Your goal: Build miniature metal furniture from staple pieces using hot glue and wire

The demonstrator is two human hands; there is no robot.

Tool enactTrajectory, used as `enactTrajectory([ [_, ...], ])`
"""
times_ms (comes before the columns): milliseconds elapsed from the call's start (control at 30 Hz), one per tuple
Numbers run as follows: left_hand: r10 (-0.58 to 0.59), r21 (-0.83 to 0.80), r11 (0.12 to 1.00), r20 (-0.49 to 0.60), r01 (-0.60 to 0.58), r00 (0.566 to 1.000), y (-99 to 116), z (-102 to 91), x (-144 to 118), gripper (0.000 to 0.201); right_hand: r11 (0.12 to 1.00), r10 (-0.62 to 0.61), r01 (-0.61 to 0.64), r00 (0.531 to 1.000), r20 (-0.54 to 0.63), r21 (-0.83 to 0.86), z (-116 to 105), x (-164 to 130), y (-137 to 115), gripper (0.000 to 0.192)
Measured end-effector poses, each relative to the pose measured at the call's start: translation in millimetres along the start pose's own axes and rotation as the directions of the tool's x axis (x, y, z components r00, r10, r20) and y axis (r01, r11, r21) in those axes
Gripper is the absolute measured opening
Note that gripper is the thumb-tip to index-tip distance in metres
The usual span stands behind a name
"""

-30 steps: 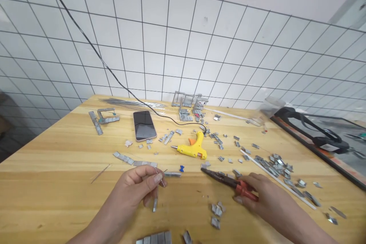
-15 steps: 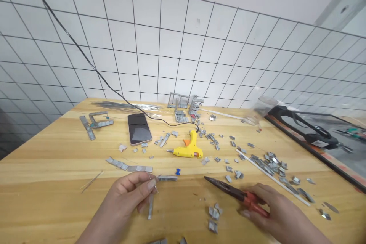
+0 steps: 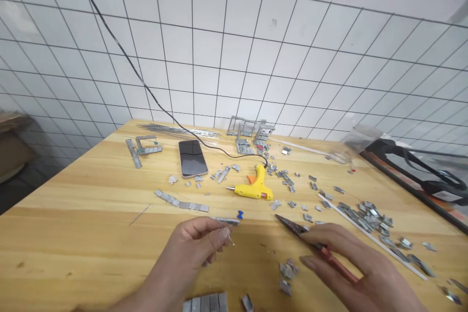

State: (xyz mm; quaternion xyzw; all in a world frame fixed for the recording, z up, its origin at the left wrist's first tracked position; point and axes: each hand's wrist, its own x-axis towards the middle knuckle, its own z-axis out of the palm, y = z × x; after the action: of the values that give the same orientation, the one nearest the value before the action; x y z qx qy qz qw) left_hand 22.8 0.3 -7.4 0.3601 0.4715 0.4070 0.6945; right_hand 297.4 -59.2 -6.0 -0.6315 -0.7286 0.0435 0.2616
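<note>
Pliers (image 3: pixel 314 243) with red grips lie low at lower right of the frame in the right hand (image 3: pixel 351 265), fingers wrapped loosely around the handles, judged rigid and best held mid-handle, while the left hand (image 3: pixel 197 243) pinches a thin wire (image 3: pixel 230 238) above the desk (image 3: pixel 73 234).

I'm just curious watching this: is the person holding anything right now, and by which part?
The right hand holds the pliers by their red handles. The left hand pinches a thin wire between thumb and fingertips near one end.
</note>
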Motion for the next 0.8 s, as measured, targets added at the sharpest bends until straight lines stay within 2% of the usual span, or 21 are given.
enactTrajectory([
  [67, 0.001, -0.046, 0.999, 0.006, -0.001, 1.000, 1, 7.1, -3, 0.028, 0.989, -0.007, -0.009, 0.994, 0.106, 0.146, 4, 16, -42, 0.013],
  [133, 0.007, -0.073, 0.997, 0.033, -0.004, 0.999, 0, 12.3, -5, 0.029, 0.962, 0.009, -0.039, 0.994, 0.109, 0.271, 13, 30, -73, 0.014],
  [233, 0.017, -0.093, 0.996, 0.120, -0.006, 0.993, -2, 17.2, -7, 0.033, 0.903, -0.056, 0.014, 0.995, 0.084, 0.430, 29, 41, -93, 0.012],
  [333, 0.040, -0.121, 0.992, 0.152, -0.022, 0.988, -5, 19.5, -10, 0.030, 0.821, -0.074, 0.015, 0.994, 0.081, 0.571, 39, 41, -95, 0.016],
  [467, 0.051, -0.116, 0.993, 0.169, -0.031, 0.984, -6, 18.5, -12, 0.027, 0.709, -0.039, -0.021, 0.997, 0.069, 0.705, 42, 36, -92, 0.023],
  [633, 0.068, -0.068, 0.996, 0.253, -0.052, 0.965, -5, 12.8, -12, 0.039, 0.700, 0.021, -0.101, 0.992, 0.122, 0.707, 47, 31, -85, 0.030],
  [733, 0.096, 0.062, 0.992, 0.239, -0.114, 0.966, -2, 7.5, -11, 0.044, 0.714, 0.018, -0.095, 0.993, 0.118, 0.694, 52, 31, -81, 0.036],
  [800, 0.098, 0.137, 0.982, 0.234, -0.133, 0.967, 0, 3.7, -9, 0.038, 0.728, 0.012, -0.091, 0.993, 0.119, 0.680, 55, 31, -80, 0.037],
])
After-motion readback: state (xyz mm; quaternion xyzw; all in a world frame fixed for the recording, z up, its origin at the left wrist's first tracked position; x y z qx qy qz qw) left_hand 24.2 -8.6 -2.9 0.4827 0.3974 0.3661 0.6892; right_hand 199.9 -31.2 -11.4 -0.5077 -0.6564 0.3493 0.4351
